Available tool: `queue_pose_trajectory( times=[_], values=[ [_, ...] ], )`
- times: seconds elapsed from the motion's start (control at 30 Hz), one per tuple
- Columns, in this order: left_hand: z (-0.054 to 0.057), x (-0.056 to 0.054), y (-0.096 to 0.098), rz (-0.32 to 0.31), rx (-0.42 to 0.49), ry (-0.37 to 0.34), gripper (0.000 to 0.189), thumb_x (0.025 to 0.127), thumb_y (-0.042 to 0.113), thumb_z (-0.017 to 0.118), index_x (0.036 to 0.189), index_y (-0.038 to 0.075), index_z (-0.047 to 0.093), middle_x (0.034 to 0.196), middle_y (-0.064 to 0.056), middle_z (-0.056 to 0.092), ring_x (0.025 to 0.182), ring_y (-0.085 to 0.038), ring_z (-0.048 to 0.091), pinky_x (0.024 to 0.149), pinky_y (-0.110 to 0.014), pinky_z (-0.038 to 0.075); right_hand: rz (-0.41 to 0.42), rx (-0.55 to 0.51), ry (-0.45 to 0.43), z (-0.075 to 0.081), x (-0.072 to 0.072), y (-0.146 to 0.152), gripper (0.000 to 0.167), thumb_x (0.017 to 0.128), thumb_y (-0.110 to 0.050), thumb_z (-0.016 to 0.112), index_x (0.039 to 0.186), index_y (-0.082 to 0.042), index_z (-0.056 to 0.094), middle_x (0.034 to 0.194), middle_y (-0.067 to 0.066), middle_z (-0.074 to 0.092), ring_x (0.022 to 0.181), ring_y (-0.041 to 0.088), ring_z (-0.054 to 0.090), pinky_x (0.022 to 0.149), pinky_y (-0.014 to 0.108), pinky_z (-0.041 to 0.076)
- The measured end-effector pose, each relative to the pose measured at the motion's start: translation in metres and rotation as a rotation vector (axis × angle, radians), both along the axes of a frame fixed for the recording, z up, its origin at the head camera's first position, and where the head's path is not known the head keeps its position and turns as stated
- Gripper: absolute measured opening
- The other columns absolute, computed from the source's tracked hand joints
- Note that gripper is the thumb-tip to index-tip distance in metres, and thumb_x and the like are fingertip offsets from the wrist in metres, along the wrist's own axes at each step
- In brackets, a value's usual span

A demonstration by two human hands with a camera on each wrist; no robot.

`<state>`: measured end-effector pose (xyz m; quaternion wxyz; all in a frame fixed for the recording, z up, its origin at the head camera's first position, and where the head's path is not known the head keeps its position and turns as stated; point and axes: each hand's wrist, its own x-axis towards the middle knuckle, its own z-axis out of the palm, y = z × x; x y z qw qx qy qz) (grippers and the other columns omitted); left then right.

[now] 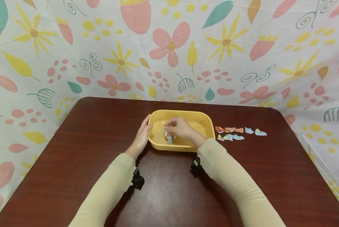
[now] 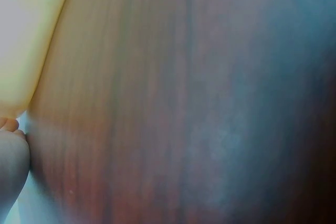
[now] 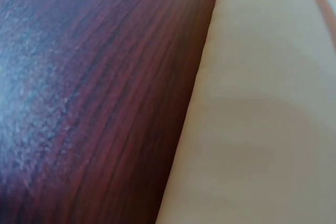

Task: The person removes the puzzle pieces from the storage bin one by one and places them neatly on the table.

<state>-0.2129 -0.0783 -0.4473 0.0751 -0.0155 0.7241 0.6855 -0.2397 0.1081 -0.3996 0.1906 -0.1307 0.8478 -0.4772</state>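
Observation:
A yellow plastic tub [image 1: 183,147] stands on the dark wooden table. At its left end my left hand [image 1: 141,137] holds the side, the thumb over the rim and the fingers along the outer wall. My right hand [image 1: 182,127] reaches inside the tub, thumb and fingertips pinching small colourful puzzle pieces [image 1: 168,136] low over the tub floor. Those pieces are light blue with red and yellow patches; the hand hides part of them. The left wrist view catches the tub wall [image 2: 26,35] at its left edge, and the right wrist view has the wall [image 3: 252,119] close up.
To the right of the tub, several flat puzzle pieces [image 1: 230,137] lie in two short rows, some orange and red, others light blue. A floral cloth [image 1: 169,63] hangs behind the table [image 1: 169,195]. Black wrist cameras [image 1: 138,179] hang under the sleeves.

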Motion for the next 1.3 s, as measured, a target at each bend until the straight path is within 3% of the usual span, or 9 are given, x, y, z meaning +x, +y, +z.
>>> queue_pose_trajectory(
  times=[0.13,0.4,0.6,0.73,0.9,1.13,1.3],
  values=[
    [0.004,0.001,0.000,-0.008,0.010,-0.020,0.057,0.097,0.019,0.035,0.151,0.030,0.021,0.158,0.006,0.016,0.138,-0.022,0.030,0.112,-0.043,0.029,-0.026,-0.005,0.002,0.002,0.000,0.004,0.026,0.091,-0.015,0.062,0.110,0.001,0.064,0.094,0.014,0.068,0.072,0.016,0.066,0.066,0.027,0.053],
    [0.027,0.012,0.000,-0.033,0.031,-0.041,0.058,0.097,0.014,0.033,0.153,0.023,0.018,0.159,-0.004,0.013,0.137,-0.031,0.033,0.111,-0.047,0.030,-0.078,-0.063,-0.024,0.005,0.001,0.012,0.024,0.090,-0.014,0.062,0.108,0.002,0.063,0.099,0.015,0.067,0.073,0.014,0.066,0.064,0.033,0.054],
    [0.009,0.003,0.000,-0.014,0.026,-0.035,0.057,0.097,0.017,0.034,0.152,0.028,0.020,0.158,0.003,0.014,0.137,-0.025,0.032,0.110,-0.045,0.031,-0.091,-0.108,-0.038,0.008,0.004,0.018,0.026,0.091,-0.012,0.060,0.111,0.005,0.060,0.101,0.021,0.066,0.081,0.025,0.069,0.074,0.043,0.055],
    [0.001,0.000,0.001,-0.003,0.012,-0.016,0.058,0.097,0.020,0.034,0.152,0.030,0.020,0.158,0.004,0.015,0.135,-0.025,0.036,0.108,-0.045,0.034,-0.094,-0.115,-0.026,0.010,0.005,0.022,0.027,0.091,-0.012,0.061,0.112,0.006,0.060,0.102,0.022,0.067,0.086,0.029,0.069,0.077,0.043,0.055],
    [0.006,0.002,0.000,-0.008,0.026,-0.033,0.057,0.098,0.019,0.034,0.152,0.030,0.019,0.158,0.005,0.014,0.136,-0.025,0.034,0.110,-0.045,0.032,-0.098,-0.137,-0.030,0.011,0.006,0.029,0.031,0.091,-0.010,0.060,0.116,0.007,0.058,0.104,0.021,0.066,0.082,0.020,0.070,0.076,0.039,0.056],
    [0.028,0.015,0.001,-0.036,0.053,-0.054,0.058,0.098,0.013,0.033,0.153,0.025,0.018,0.159,-0.001,0.012,0.139,-0.029,0.030,0.111,-0.047,0.029,-0.103,-0.168,-0.029,0.012,0.008,0.039,0.037,0.092,-0.010,0.058,0.123,0.011,0.054,0.106,0.023,0.066,0.080,0.015,0.069,0.076,0.036,0.055],
    [0.012,0.008,0.000,-0.020,0.029,-0.010,0.058,0.097,0.016,0.033,0.152,0.027,0.019,0.158,0.000,0.016,0.134,-0.029,0.037,0.108,-0.045,0.033,-0.117,-0.209,-0.038,0.011,0.009,0.048,0.038,0.092,-0.009,0.058,0.124,0.012,0.053,0.108,0.022,0.064,0.077,0.012,0.069,0.076,0.036,0.056]
  ],
)
